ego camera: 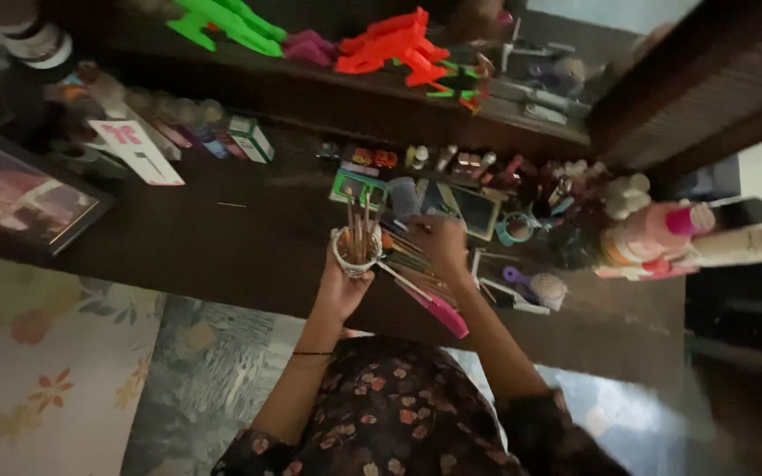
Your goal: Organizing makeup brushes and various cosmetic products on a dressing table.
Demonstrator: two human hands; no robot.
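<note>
The left hand is wrapped from below around a small white lattice-sided cup that stands full of thin wooden-handled brushes, holding it upright just above the front part of the dark wooden surface. The right hand rests just beside the cup on a loose heap of slim sticks and brushes, its fingers curled down onto them; whether it pinches one cannot be told, as the picture is blurred there. A pink flat comb-like tool lies at the near edge of that heap.

Judged from this, the step in hand is gathering loose brushes into the cup. A further brush would call for a firm pinch on a single handle and a steady, level cup.

Behind the hands stand small bottles and jars, a pale pink bottle lies to the right, and a dark framed picture lies at the left.
</note>
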